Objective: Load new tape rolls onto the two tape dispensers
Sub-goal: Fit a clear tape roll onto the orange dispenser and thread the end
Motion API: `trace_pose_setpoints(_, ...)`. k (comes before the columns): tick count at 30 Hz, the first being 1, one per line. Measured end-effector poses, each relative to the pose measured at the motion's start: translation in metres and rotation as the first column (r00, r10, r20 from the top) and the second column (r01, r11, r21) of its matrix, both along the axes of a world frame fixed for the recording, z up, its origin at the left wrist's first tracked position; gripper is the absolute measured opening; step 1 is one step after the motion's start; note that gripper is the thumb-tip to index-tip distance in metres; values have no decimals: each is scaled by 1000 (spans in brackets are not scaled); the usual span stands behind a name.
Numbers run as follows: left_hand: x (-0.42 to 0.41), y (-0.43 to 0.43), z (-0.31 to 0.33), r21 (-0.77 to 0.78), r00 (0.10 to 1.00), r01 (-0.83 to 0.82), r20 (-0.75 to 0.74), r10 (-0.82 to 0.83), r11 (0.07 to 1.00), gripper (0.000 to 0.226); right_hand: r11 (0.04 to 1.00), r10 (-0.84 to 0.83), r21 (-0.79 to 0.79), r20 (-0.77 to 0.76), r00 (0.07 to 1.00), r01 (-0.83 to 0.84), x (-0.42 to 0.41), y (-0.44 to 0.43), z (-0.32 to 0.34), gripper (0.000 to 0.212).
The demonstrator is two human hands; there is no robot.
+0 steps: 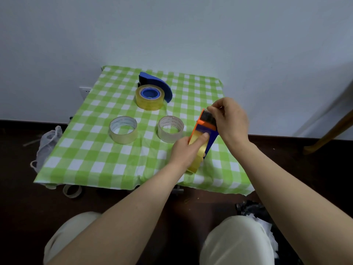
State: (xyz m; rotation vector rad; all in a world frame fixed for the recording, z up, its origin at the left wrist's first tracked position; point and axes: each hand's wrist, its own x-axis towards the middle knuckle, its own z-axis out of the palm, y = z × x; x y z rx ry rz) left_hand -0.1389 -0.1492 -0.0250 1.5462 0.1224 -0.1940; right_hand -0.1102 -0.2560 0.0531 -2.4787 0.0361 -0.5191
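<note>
An orange and blue tape dispenser [206, 124] with a yellow tape roll [198, 157] in it is held tilted above the table's right side. My left hand [186, 152] grips the roll and dispenser from the left, thumb on top. My right hand [229, 119] pinches the dispenser's far cutter end. A blue tape dispenser [162, 85] lies at the back of the table with a yellowish tape roll [150, 103] on its hub. Two clear tape rolls, one at the left [123, 135] and one at the middle [170, 135], lie flat on the cloth.
The small table has a green and white checked cloth [95, 159] and stands against a pale wall. On the dark floor lie a white mesh bag [47, 144] at the left, an empty tape core [72, 191] under the front edge, and a black bag [254, 209] at the right.
</note>
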Motion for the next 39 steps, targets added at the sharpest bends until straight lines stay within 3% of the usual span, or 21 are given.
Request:
trace_pose_setpoints(6, 5, 5, -2, -31, 1000, 11, -28, -12, 999, 49, 999, 34, -22, -22, 999, -35, 2, 7, 3, 18)
trace_pose_setpoints(11, 9, 4, -2, -24, 1000, 12, -25, -13, 1000, 48, 973, 189, -163, 138, 972, -166, -12, 5, -8, 21)
trace_pose_setpoints(15, 12, -1, 2, -15, 1000, -6, -20, 5, 1000, 57, 981, 178, -106, 157, 971, -163, -7, -1, -4, 21)
trace_pose_setpoints(20, 12, -3, -2, -38, 1000, 3, 8, -3, 999, 40, 995, 60, 80, 37, 998, -63, 11, -11, 2, 16)
trace_pose_setpoints(27, 9, 0, -5, -70, 1000, 14, -15, -15, 997, 20, 994, 61, 93, 30, 998, -64, 17, -8, 3, 18)
trace_pose_setpoints(35, 14, 0, -5, -70, 1000, 8, 14, -7, 998, 25, 994, 100, 34, 180, 979, -107, 8, -6, 3, 17)
trace_pose_setpoints(39, 14, -3, -8, -50, 999, 7, 43, -5, 999, 29, 994, 31, 100, 113, 993, -43, 19, -14, 9, 15)
